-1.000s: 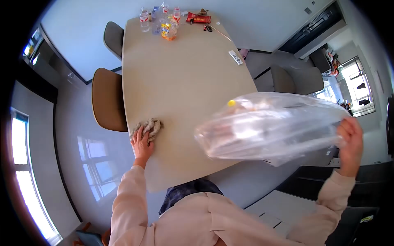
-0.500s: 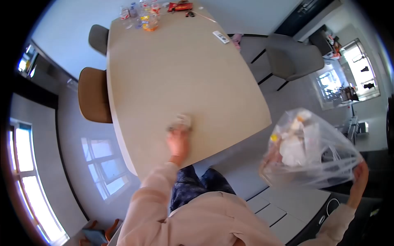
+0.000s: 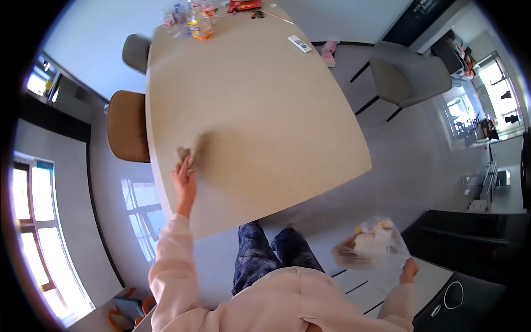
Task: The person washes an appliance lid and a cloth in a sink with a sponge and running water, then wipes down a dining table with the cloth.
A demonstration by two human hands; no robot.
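A crumpled cloth (image 3: 183,154) is gripped in my left hand (image 3: 183,180), over the left side of the beige table (image 3: 265,122). Whether the cloth touches the tabletop I cannot tell; a dark shadow falls just right of it. Low on the right, my right hand (image 3: 409,270) is closed on the gathered top of a clear plastic bag (image 3: 376,246). Inside the bag show pale, crumpled bits of rubbish and something yellow. The bag hangs off the table, in front of a white cabinet.
Several plastic bottles (image 3: 198,25) stand at the table's far end, with a red packet (image 3: 244,5) nearby. A white remote control (image 3: 299,43) lies near the right edge. A brown chair (image 3: 128,126) and grey chairs (image 3: 412,80) flank the table.
My left hand has moved left across the table with the cloth. My right hand has drawn the bag down and inward, closer to my body.
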